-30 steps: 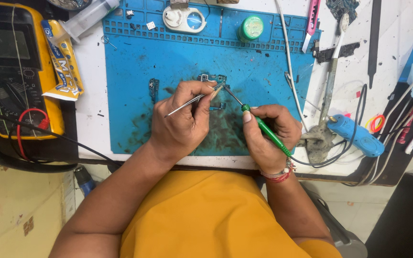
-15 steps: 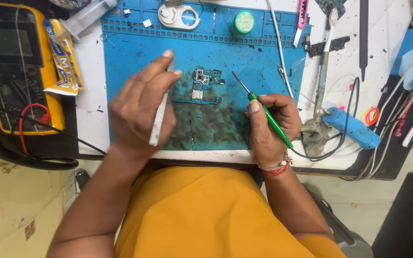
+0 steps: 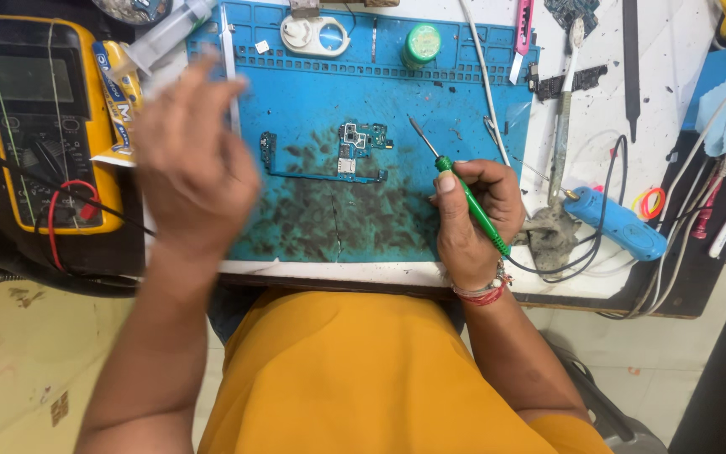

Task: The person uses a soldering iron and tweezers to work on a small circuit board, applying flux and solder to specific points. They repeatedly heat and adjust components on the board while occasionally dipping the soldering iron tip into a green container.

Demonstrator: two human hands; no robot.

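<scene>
A small green circuit board [image 3: 355,150] lies on the blue work mat [image 3: 313,92], with a thin frame piece [image 3: 296,172] beside it. My right hand [image 3: 472,223] grips a green-handled soldering iron [image 3: 470,204]; its metal tip points up-left and ends just right of the board without touching it. My left hand [image 3: 191,160] is blurred over the mat's left edge, well left of the board. Silver tweezers [image 3: 229,76] stick up from its fingers. The mat's near half is stained dark.
A yellow multimeter [image 3: 35,126] with red and black leads sits at the left. A syringe [image 3: 165,38], a white round holder [image 3: 317,38] and a green tin [image 3: 422,38] line the back. A blue glue gun [image 3: 615,223], cables and hand tools crowd the right.
My left hand has pulled away from the board to the mat's left edge, taking the tweezers with it. My right hand stays with the iron, its tip now off the board.
</scene>
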